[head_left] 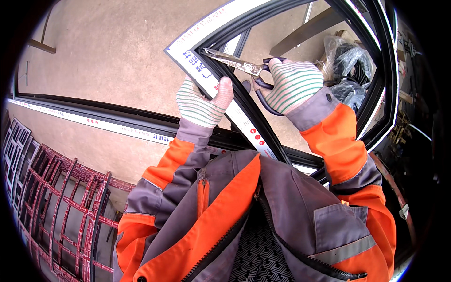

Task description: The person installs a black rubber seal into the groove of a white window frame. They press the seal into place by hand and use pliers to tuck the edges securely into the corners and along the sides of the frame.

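Note:
A black window frame [253, 113] with white printed protective film [197, 51] on its outer face stands before me, one corner pointing left. My left hand [204, 101], in a white glove with green stripes, grips the frame's near side just below that corner, thumb on top. In a matching glove, my right hand [296, 82] is closed around the dark handles of a pair of scissors [244, 65]. The worn metal blades point left, their tips at the frame's inner corner. Whether anything is between the blades is too small to tell.
Another long black frame member [94, 117] with white film runs across on the left. Red-wrapped metal grilles [84, 211] stand at lower left, beside grey frames [18, 145]. Seen through the frame are a dark beam [305, 32] and plastic-wrapped black coils [350, 66]. Clutter fills the dark right side.

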{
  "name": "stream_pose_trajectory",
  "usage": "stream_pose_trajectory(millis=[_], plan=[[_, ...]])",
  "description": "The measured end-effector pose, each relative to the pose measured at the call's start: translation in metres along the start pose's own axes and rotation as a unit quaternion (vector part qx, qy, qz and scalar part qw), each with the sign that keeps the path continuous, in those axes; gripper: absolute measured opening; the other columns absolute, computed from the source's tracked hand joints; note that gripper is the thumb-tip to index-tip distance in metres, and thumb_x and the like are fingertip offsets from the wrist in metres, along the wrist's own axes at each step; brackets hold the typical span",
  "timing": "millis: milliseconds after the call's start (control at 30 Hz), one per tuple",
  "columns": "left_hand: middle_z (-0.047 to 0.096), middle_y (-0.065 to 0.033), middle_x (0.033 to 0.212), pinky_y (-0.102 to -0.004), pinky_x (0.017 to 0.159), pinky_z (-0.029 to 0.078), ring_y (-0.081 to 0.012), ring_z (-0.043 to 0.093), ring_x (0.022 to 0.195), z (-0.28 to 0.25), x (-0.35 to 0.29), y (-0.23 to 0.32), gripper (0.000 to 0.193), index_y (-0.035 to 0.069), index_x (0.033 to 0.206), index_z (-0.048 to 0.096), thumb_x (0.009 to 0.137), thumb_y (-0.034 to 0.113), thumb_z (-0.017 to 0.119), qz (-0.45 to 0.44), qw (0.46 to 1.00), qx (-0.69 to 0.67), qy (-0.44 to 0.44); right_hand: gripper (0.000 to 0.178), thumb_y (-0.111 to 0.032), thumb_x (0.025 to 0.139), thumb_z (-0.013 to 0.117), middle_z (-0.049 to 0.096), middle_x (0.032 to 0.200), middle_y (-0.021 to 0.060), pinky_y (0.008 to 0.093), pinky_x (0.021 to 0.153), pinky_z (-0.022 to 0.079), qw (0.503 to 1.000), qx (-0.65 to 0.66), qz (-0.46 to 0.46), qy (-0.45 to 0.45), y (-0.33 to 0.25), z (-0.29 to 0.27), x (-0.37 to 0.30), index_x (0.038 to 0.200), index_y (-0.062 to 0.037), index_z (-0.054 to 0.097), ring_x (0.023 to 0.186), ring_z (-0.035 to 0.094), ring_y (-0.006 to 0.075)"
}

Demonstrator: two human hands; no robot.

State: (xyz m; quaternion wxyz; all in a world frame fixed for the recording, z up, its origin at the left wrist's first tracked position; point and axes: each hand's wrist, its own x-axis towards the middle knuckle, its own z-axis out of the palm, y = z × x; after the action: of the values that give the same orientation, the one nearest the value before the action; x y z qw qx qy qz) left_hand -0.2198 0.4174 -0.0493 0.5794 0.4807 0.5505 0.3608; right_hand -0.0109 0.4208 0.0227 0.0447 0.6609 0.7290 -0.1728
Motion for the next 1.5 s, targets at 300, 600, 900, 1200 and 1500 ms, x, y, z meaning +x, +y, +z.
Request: stream_pose_trajectory(millis=[300,600,900,1200,1500], plan=[[0.069,-0.0053,0.085,-0.0256,0.067,0.056,-0.0093,0.065,0.074,0.002,0.001,0.007,0.033,-0.004,0.11,0.058,0.087,0.011,0.075,0.004,0.999,-0.033,-0.011,0.038,-0.035,0.078,0.078,0.068,0.076,0.0156,0.0403,0.063,0.055,0.996,-0.038,-0.078,0.023,0.013,-0.009,0.009,0.099,-0.0042,0.07,0.067,0.069,0.0313],[0.069,-0.006,0.085,-0.0266,0.067,0.056,-0.0102,0.066,0.074,0.004,0.001,0.009,0.031,-0.005,0.11,0.059,0.087,0.011,0.074,0.013,0.999,-0.031,-0.009,0.038,-0.036,0.077,0.078,0.068,0.074,0.0141,0.0409,0.062,0.054,0.992,-0.08,-0.09,0.028,0.01,-0.016,0.013,0.094,-0.0038,0.069,0.067,0.069,0.03],[0.071,-0.0059,0.085,-0.0271,0.07,0.055,-0.0091,0.066,0.075,0.001,0.001,-0.006,0.041,-0.005,0.112,0.06,0.084,0.018,0.079,0.009,1.0,0.001,0.011,0.037,-0.042,0.084,0.071,0.068,0.069,0.0159,0.0431,0.061,0.055,0.999,0.008,0.006,-0.047,-0.01,-0.011,0.003,0.09,-0.0048,0.069,0.066,0.069,0.0346],[0.071,-0.0063,0.089,-0.0272,0.073,0.055,-0.0099,0.065,0.078,0.001,0.001,-0.006,0.044,-0.004,0.115,0.059,0.083,0.019,0.08,0.005,1.0,-0.006,0.007,0.025,-0.024,0.087,0.07,0.073,0.082,0.0178,0.0365,0.063,0.055,0.952,0.27,0.09,-0.115,-0.005,0.044,-0.004,0.094,-0.0009,0.074,0.075,0.074,0.0294],[0.069,-0.0054,0.09,-0.0265,0.073,0.053,-0.0088,0.063,0.08,0.001,0.0,0.006,0.037,-0.004,0.112,0.061,0.085,0.016,0.079,-0.015,1.0,-0.003,-0.004,0.053,-0.054,0.095,0.065,0.049,0.056,-0.0019,0.0276,0.042,0.037,0.698,0.652,0.287,-0.07,0.018,0.065,-0.054,0.08,-0.004,0.067,0.046,0.044,0.0081]])
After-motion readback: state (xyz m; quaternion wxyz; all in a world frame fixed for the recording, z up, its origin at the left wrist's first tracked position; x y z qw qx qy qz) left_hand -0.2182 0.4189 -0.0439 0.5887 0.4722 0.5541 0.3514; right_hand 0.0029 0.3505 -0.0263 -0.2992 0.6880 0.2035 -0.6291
